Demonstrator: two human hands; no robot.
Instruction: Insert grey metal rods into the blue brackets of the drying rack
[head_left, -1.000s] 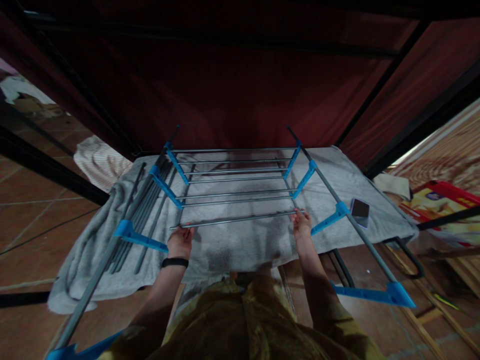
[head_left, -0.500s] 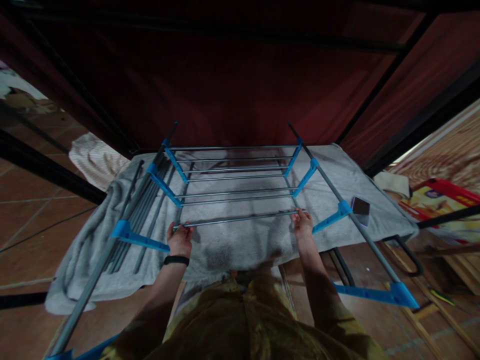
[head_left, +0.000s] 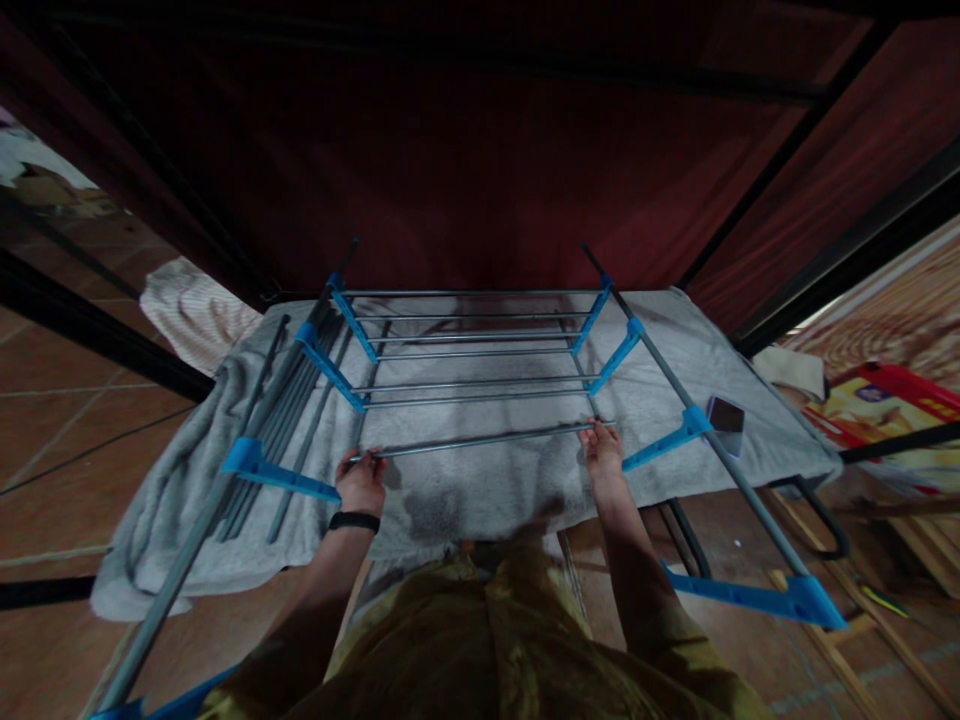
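Note:
A thin grey metal tube [head_left: 480, 440] stretches between my two hands, slightly higher at its right end. My left hand [head_left: 363, 480], with a dark band at the wrist, is closed around the left end. The right end is pinched in the fingers of my right hand [head_left: 601, 448]. Around them stands a rack frame of grey tubes with blue plastic brackets; a left bracket [head_left: 281, 472] and a right bracket [head_left: 667, 438] lie just outside my hands. Beyond the held tube, several crossbars [head_left: 480, 384] join the two sides of the frame.
Several loose tubes [head_left: 289, 420] lie on the grey blanket [head_left: 465, 500] at left. A phone [head_left: 726, 420] rests on it at right. A red and yellow box [head_left: 885, 420] and a wooden frame [head_left: 847, 630] are farther right. Dark red fabric [head_left: 480, 190] hangs behind.
The view has shifted slightly. Both hands still hold the tube, in nearly the same place between the brackets.

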